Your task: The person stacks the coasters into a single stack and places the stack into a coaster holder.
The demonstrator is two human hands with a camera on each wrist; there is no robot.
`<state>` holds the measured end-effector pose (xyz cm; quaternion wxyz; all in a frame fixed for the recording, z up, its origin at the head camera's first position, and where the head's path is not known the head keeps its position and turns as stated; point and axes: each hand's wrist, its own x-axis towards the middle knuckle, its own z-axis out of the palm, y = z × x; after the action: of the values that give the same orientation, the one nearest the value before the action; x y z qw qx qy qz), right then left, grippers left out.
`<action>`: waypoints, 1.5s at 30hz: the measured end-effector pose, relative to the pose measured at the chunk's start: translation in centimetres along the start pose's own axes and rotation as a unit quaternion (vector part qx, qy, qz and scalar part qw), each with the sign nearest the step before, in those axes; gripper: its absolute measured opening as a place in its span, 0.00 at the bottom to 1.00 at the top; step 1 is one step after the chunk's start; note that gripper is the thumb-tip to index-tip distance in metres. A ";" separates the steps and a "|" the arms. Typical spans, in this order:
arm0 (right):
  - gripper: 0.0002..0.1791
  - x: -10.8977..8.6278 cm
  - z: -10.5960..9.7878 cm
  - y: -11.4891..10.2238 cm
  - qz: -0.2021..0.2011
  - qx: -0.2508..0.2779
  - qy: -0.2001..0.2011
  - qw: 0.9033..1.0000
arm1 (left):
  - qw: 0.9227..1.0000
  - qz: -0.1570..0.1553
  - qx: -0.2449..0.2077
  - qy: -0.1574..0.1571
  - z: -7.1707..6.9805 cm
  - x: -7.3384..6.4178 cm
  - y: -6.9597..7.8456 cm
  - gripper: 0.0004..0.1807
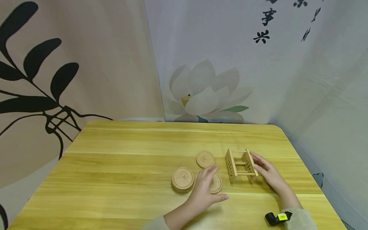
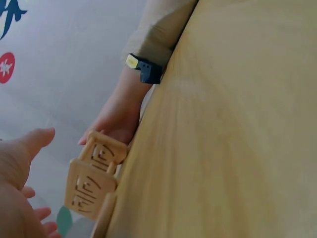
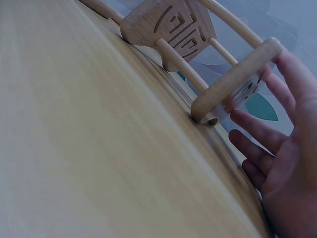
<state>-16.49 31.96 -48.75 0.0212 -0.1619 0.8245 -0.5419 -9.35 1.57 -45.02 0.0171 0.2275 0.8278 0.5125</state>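
A small wooden rack (image 1: 241, 164), two carved side panels joined by round rods, stands on the table. My right hand (image 1: 268, 174) is at its right panel; in the right wrist view, loosely extended fingers (image 3: 255, 130) meet that panel's outer side. My left hand (image 1: 202, 191) is over the table left of the rack, thumb and fingers spread apart, holding nothing. Beneath it lies a round wooden coaster (image 1: 217, 184), partly hidden by the hand. Another coaster (image 1: 205, 159) lies just beyond the fingertips. To the left sits a stack of coasters (image 1: 182, 179), the top one engraved with a flower.
The wooden table (image 1: 115, 179) reaches back to a printed cloth (image 1: 207, 38) hanging behind it. A black wrist camera (image 1: 278, 218) with a yellow label sits at the right sleeve. The table's right edge runs beyond the right hand.
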 end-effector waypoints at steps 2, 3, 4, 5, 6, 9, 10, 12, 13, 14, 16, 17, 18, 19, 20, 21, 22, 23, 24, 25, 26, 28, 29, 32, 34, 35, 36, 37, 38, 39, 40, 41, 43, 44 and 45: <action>0.27 0.0 0.0 -0.1 0.001 0.000 -0.001 1.000 | 1.000 -0.004 -0.005 0.007 0.3 0.0 -0.2 0.49; 0.27 -0.1 0.0 -0.1 0.001 0.001 -0.001 1.000 | 1.000 -0.006 -0.003 0.010 0.4 0.0 -0.3 0.49; 0.27 -0.1 0.0 -0.2 0.001 0.002 -0.002 1.000 | 1.000 -0.009 -0.001 0.013 0.5 0.0 -0.4 0.49; 0.27 -0.1 0.0 -0.2 0.001 0.002 -0.002 1.000 | 1.000 -0.011 0.002 0.017 0.6 0.1 -0.5 0.49; 0.27 -0.1 0.0 -0.2 0.001 0.003 -0.002 1.000 | 1.000 -0.015 0.006 0.020 0.7 0.1 -0.7 0.49; 0.27 0.0 0.0 -0.1 0.000 0.004 -0.001 1.000 | 0.999 -0.025 0.018 0.029 1.1 0.2 -1.2 0.49; 0.27 0.0 0.0 -0.1 -0.001 0.003 -0.001 1.000 | 0.999 -0.028 0.021 0.031 1.2 0.2 -1.4 0.49; 0.27 0.0 0.0 0.0 -0.001 0.002 0.000 1.000 | 0.999 -0.031 0.026 0.033 1.4 0.2 -1.7 0.49; 0.27 0.0 0.0 0.0 -0.001 0.001 0.000 1.000 | 0.999 -0.032 0.027 0.035 1.5 0.2 -1.9 0.49; 0.26 0.0 0.0 0.0 0.000 -0.001 0.001 1.000 | 0.998 -0.034 0.027 0.037 1.6 0.2 -2.0 0.49; 0.26 0.0 0.0 0.1 0.001 -0.005 0.001 1.000 | 0.998 -0.037 0.028 0.040 1.8 0.3 -2.2 0.49; 0.26 0.0 0.0 0.1 0.002 -0.006 0.002 1.000 | 0.998 -0.039 0.026 0.041 1.8 0.3 -2.2 0.49; 0.26 0.0 0.0 0.1 0.001 -0.007 0.001 1.000 | 0.998 -0.042 0.027 0.044 1.8 0.3 -2.3 0.49; 0.26 0.0 0.0 0.2 0.001 -0.008 0.002 1.000 | 0.998 -0.045 0.028 0.045 1.9 0.3 -2.3 0.49; 0.26 0.0 0.0 0.2 0.001 -0.009 0.001 1.000 | 0.997 -0.048 0.028 0.046 1.9 0.3 -2.4 0.49; 0.26 0.0 0.0 0.2 0.000 -0.010 0.000 1.000 | 0.997 -0.049 0.028 0.046 1.9 0.3 -2.4 0.49; 0.26 0.0 0.0 0.2 -0.001 -0.010 -0.001 1.000 | 0.997 -0.051 0.027 0.045 1.9 0.3 -2.5 0.49; 0.27 0.0 0.0 0.1 -0.001 -0.009 -0.001 1.000 | 0.997 -0.051 0.026 0.045 1.9 0.3 -2.6 0.49; 0.27 0.0 0.0 0.1 -0.002 -0.009 -0.002 1.000 | 0.997 -0.051 0.028 0.046 1.9 0.3 -2.7 0.49; 0.27 0.0 0.0 0.0 -0.001 -0.008 -0.002 1.000 | 0.997 -0.051 0.027 0.046 1.9 0.3 -2.7 0.49; 0.27 0.0 0.0 0.0 -0.001 -0.007 -0.002 1.000 | 0.997 -0.051 0.026 0.046 2.0 0.3 -2.8 0.49; 0.27 -0.1 0.0 -0.1 0.001 -0.004 -0.001 1.000 | 0.997 -0.051 0.030 0.047 2.0 0.3 -2.9 0.49; 0.27 -0.1 0.0 -0.1 0.001 -0.002 -0.001 1.000 | 0.997 -0.052 0.032 0.047 2.0 0.4 -3.0 0.50; 0.27 0.0 0.0 -0.2 0.001 0.000 0.000 1.000 | 0.997 -0.056 0.039 0.047 2.1 0.5 -3.2 0.50; 0.27 0.0 0.0 -0.2 0.001 0.000 0.000 1.000 | 0.996 -0.060 0.042 0.044 2.2 0.5 -3.3 0.50; 0.27 0.0 -0.1 -0.2 0.001 -0.002 0.000 1.000 | 0.996 -0.062 0.043 0.043 2.2 0.6 -3.3 0.50; 0.27 0.0 -0.1 -0.1 0.000 -0.004 0.000 1.000 | 0.996 -0.064 0.046 0.042 2.3 0.6 -3.4 0.50; 0.27 0.0 -0.1 0.0 0.002 -0.005 0.000 1.000 | 0.996 -0.066 0.049 0.042 2.3 0.6 -3.4 0.50; 0.26 0.0 -0.1 0.0 0.003 -0.006 0.000 1.000 | 0.995 -0.069 0.054 0.041 2.4 0.7 -3.5 0.50; 0.27 0.0 -0.1 0.1 0.003 -0.007 -0.001 1.000 | 0.995 -0.072 0.059 0.041 2.4 0.7 -3.5 0.50; 0.26 0.0 0.0 0.2 0.004 -0.007 0.000 1.000 | 0.994 -0.074 0.065 0.042 2.5 0.7 -3.5 0.50; 0.26 0.0 0.0 0.2 0.004 -0.008 0.000 1.000 | 0.994 -0.076 0.071 0.043 2.6 0.7 -3.5 0.50; 0.26 0.1 0.0 0.3 0.003 -0.007 -0.001 1.000 | 0.993 -0.079 0.082 0.043 2.7 0.7 -3.5 0.49; 0.26 0.1 0.0 0.3 0.002 -0.007 -0.001 1.000 | 0.992 -0.080 0.088 0.043 2.8 0.7 -3.5 0.49; 0.27 0.1 -0.1 0.3 0.001 -0.008 -0.001 1.000 | 0.991 -0.081 0.093 0.044 2.8 0.8 -3.5 0.48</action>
<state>-16.64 32.11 -49.00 0.0217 -0.1617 0.8287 -0.5354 -10.58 2.94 -49.21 0.0004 0.1374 0.8877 0.4395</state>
